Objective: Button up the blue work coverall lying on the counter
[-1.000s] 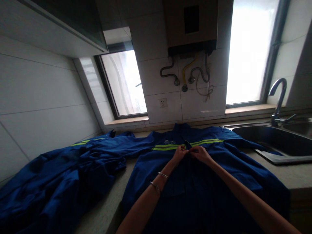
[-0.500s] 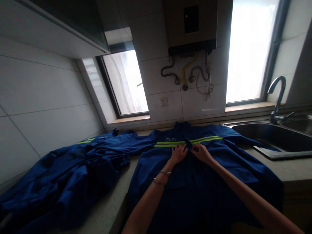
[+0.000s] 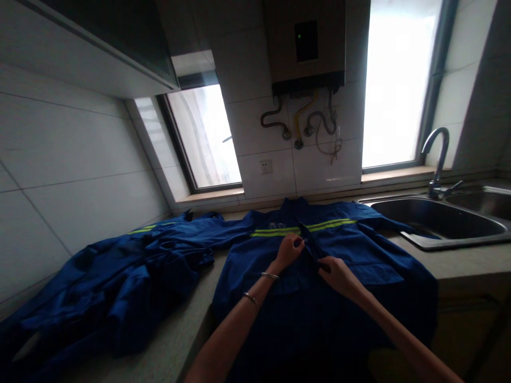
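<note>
Our left hand point(image 3: 289, 252) is near the centre of the frame, at the front opening of the blue jacket point(image 3: 247, 260), its fingers curled and the tips close together; we cannot tell whether cloth is caught between them. Our right hand point(image 3: 339, 275), lower and further right, seems to have finger and thumb clamped on the edge of the front flap point(image 3: 310, 247). The jacket lies spread, front up, across the lower middle. We judge the step in hand to be handling the front fastening; the next move seems to call for a steady grip on the flap, with both edges kept lined up. At the right of the frame is the sink point(image 3: 459, 243), a sleeve point(image 3: 399, 227) reaching its near left corner; its dark basins hide whatever they may hold. Right of centre, a pocket point(image 3: 377, 273) lies flat, its inside hidden. A second garment point(image 3: 159, 266) is heaped at lower left.
</note>
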{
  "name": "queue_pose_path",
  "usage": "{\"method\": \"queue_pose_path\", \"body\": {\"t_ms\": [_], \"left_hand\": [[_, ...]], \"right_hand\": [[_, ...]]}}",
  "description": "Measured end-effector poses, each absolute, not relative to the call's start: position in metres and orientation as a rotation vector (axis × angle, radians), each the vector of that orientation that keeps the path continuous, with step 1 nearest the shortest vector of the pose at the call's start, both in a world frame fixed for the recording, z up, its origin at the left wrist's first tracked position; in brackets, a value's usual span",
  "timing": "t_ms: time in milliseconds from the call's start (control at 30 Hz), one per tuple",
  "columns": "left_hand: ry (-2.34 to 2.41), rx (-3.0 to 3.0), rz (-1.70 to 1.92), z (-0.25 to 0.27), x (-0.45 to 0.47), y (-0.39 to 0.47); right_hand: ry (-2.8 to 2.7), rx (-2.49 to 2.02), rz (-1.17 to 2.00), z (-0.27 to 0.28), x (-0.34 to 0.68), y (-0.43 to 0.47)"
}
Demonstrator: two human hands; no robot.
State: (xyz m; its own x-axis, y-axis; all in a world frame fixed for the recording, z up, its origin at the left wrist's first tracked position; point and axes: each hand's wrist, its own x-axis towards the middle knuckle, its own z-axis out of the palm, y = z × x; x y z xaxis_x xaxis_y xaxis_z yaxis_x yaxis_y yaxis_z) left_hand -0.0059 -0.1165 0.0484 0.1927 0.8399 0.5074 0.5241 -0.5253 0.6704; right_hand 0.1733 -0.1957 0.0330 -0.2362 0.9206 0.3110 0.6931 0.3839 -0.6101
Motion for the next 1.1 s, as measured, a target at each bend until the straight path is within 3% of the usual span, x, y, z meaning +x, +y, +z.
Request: {"method": "queue_pose_path", "body": {"t_ms": [267,433,633,767,1100], "left_hand": [[0.762,2.469,0.648,0.059,-0.013,-0.168],[0.947,2.693,0.678,0.051,-0.007,-0.180],[1.225,2.989,0.453,0.045,0.004,-0.191],[1.331,2.953,0.545,0.042,0.008,-0.192],[1.233,2.134,1.061,0.034,0.005,-0.182]], "right_hand": [[-1.814,-1.096,1.079,0.026,0.192,-0.180],[-1.677,-1.007,1.229,0.017,0.195,-0.173],[-1.623,-1.029,1.175,0.019,0.193,-0.175],[-1.621,-1.085,1.131,0.025,0.191,-0.178],[-1.766,-1.070,0.902,0.022,0.181,-0.183]]}}
